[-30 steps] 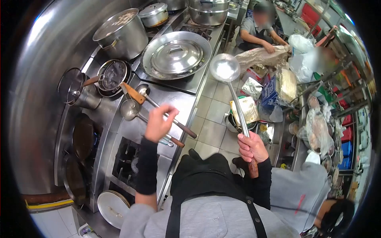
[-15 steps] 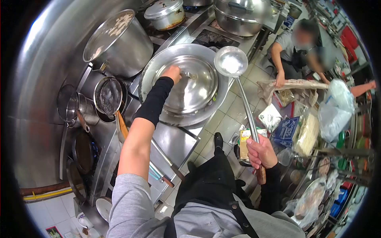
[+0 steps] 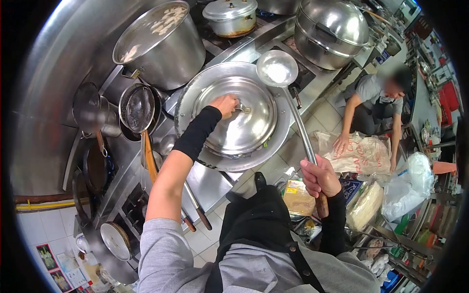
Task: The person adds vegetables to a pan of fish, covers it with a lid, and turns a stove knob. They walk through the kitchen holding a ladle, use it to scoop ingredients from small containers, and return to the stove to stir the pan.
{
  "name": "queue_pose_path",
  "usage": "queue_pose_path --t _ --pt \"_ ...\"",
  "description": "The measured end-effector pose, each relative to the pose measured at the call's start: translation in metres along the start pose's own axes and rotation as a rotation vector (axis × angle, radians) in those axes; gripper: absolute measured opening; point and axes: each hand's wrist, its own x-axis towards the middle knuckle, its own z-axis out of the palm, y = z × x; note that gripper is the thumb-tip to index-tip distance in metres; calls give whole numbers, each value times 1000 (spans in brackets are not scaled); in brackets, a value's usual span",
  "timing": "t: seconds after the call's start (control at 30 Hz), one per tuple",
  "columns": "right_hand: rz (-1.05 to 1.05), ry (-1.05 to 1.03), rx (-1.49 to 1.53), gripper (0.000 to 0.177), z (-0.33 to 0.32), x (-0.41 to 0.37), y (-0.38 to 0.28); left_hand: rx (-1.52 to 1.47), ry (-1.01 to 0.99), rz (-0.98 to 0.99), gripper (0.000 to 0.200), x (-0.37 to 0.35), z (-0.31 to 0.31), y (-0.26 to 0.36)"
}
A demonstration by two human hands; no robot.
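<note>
My left hand is closed around the handle on top of a round metal lid. The lid sits inside a wide metal basin, and bits of something green show at its edge. What lies under the lid is hidden. In my right hand is a long ladle, gripped near its wooden end. Its shiny bowl is raised over the basin's far right rim, pointing away from me.
A tall stockpot with pale pieces inside, a lidded pot and a large steamer stand behind. Strainers lie left. At right, a co-worker crouches over a large paper sack, near a cardboard box.
The camera view has shifted, so the stove and pots sit farther right. My left hand stays on the lid handle and my right keeps the ladle. The co-worker's sack now lies flatter.
</note>
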Motion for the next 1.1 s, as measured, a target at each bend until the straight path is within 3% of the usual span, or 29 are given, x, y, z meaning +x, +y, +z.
queue_pose_path --t 0.1,0.33,0.4,0.47,0.53,0.6,0.83,1.1 --pt "4 2 -1 26 3 -9 0 45 -67 -44 28 -4 -12 8" --pt "-39 27 -59 23 -7 -7 10 43 234 1 31 -117 -99 27" --pt "-41 28 -71 22 -7 -1 13 -279 390 -100 44 -160 -141 53" --pt "-37 24 -55 19 -10 7 20 -211 458 -269 40 -196 -170 71" --pt "-57 3 -42 19 -8 17 24 -187 557 -312 36 -233 -183 76" --pt "-82 -13 -24 26 -10 28 34 -256 692 -379 34 -260 -185 84" --pt "-73 -50 -90 33 5 36 39 -452 893 -593 31 -342 -165 105" --pt "-47 -137 -173 36 25 33 35 -675 922 -706 31 -387 -137 134"
